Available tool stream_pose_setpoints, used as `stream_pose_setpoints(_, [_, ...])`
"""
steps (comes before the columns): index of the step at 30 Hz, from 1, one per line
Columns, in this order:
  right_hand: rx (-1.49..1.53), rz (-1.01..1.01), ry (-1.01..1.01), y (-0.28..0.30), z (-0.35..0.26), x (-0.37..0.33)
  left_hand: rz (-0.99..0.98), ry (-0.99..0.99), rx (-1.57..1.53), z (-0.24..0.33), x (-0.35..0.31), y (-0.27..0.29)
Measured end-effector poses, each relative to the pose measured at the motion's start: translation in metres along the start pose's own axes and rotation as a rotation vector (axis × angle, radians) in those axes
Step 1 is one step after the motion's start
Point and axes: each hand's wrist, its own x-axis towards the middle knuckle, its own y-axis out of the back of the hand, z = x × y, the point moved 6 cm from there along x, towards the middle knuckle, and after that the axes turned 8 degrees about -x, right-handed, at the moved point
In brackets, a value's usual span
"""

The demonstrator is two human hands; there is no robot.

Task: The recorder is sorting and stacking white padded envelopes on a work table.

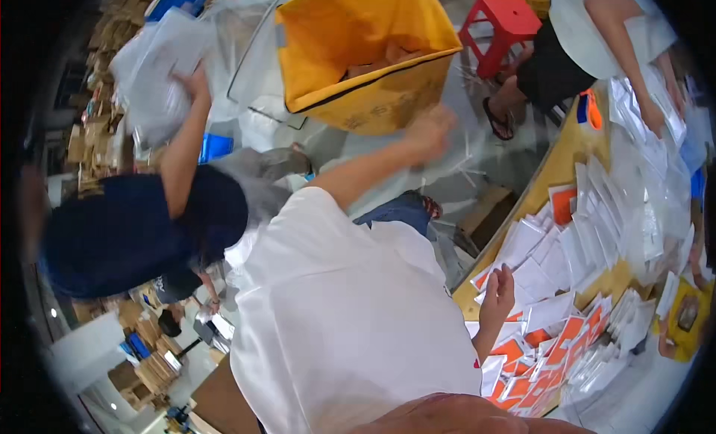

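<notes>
My left hand (432, 132) reaches out on a bare forearm at the near side of a large yellow bin (373, 91). Motion smears its fingers, so I cannot see whether they grip anything. Brown packages (388, 59) show inside the bin. Nearer my body, my right hand (497, 298) is raised with its fingers stretched and nothing visible in it. It is beside the wooden table (466, 298), next to white envelopes (526, 244). More envelopes with orange panels (563, 341) lie heaped below it.
At left, a co-worker in dark blue lifts clear plastic-wrapped packages (160, 64). Another person's hand (652, 119) reaches to silvery plastic packs on the table. A red stool (501, 31) stands beyond the bin. Brown cartons (97, 139) are stacked far left; an open carton (485, 210) sits beside the table.
</notes>
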Motion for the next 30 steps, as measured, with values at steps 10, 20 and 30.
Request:
stream_pose_setpoints(10, [-0.299, -0.455, 0.210, -0.072, 0.057, -0.080, 0.385, 0.290, 0.338, -0.128, -0.095, 0.101])
stream_pose_setpoints(20, [-0.373, -0.253, 0.190, -0.062, 0.055, -0.094, -0.306, 0.806, 0.095, -0.257, -0.098, 0.041])
stream_pose_setpoints(30, [-0.322, -0.131, 0.082, -0.061, 0.031, -0.093, -0.307, 0.874, 0.291, -0.204, -0.075, 0.045])
